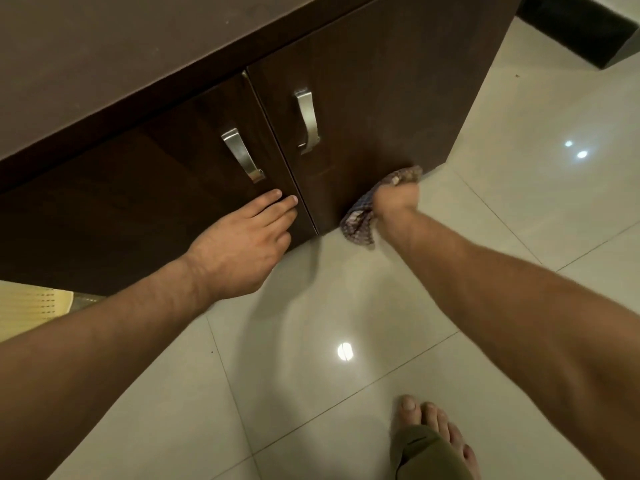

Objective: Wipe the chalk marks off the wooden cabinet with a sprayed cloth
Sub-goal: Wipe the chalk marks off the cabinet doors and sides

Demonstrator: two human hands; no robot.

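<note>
Right hand (396,199) grips cloth (360,223) low on cabinet door (363,109), left hand (242,244) flat, fingers straight; loose cloth tail risks dragging on floor (346,306).

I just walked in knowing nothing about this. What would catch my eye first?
The right hand grips a checked cloth against the dark wooden cabinet, low on its right door near the floor. The left hand rests on the left door, below its silver handle. A bare foot stands on the glossy tiles at the bottom edge.
</note>
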